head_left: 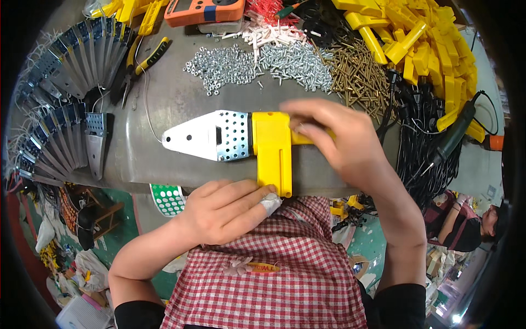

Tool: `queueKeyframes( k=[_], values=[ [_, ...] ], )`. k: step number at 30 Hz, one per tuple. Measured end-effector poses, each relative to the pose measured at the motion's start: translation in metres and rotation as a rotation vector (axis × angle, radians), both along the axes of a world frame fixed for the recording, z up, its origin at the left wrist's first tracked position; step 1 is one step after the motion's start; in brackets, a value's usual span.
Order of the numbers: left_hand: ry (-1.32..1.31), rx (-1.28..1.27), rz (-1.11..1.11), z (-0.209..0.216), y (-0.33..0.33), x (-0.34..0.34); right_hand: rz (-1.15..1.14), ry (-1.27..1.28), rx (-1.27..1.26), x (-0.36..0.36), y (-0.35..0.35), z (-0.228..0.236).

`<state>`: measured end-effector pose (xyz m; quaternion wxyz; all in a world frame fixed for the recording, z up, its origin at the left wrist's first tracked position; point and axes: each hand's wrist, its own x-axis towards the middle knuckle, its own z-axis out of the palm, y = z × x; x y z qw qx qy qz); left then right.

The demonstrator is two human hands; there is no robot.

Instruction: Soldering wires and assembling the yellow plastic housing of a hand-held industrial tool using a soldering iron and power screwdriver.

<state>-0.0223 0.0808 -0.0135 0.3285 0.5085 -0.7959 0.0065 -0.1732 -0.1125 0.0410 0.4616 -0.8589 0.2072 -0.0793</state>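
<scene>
A yellow plastic housing point(273, 148) lies on the bench in front of me, one leg toward me and another reaching right under my right hand. Joined to its left side is a silver tapered metal plate point(192, 135) with a perforated section. My left hand point(227, 211) is at the near end of the housing, its fingertips against it; a white wrap covers one fingertip. Over the housing's upper right corner, my right hand point(339, 134) is closed in a pinch, slightly blurred. Whatever sits between its thumb and forefinger is too small to make out.
Nuts point(222, 68), silver screws point(296, 63) and brass-coloured screws point(359, 71) lie heaped behind. Yellow housings point(416, 44) pile at far right, above black cords point(422, 131) and a screwdriver-like tool point(455, 131). Metal plates point(82, 60) and pliers point(153, 55) lie left. Another person point(471, 225) is at right.
</scene>
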Motion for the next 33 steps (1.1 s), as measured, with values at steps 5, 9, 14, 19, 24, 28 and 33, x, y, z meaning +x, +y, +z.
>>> queueKeyframes(
  k=[5,9,14,19,24,28,33],
  values=[
    [0.035,0.111,0.057,0.015,-0.03,-0.003,0.09,-0.078,-0.336,0.037,-0.024,-0.021],
    [0.121,0.219,0.373,0.018,-0.06,0.008,0.152,0.05,-0.376,0.038,-0.012,-0.013],
    [0.209,0.395,0.186,0.007,-0.07,0.018,0.077,-0.06,-0.304,0.016,-0.043,-0.03],
    [0.105,0.349,0.109,0.013,-0.078,0.022,0.008,0.052,-0.518,0.05,-0.058,-0.046],
    [0.195,0.428,0.075,0.018,-0.091,0.045,0.03,0.103,-0.817,0.071,-0.043,-0.051],
    [-0.124,0.25,0.068,0.013,-0.131,0.063,0.031,0.031,-0.775,0.061,-0.054,-0.05],
    [-0.298,0.27,-0.004,0.006,-0.144,0.068,-0.2,-0.142,-0.253,-0.006,-0.055,-0.013]
  ],
)
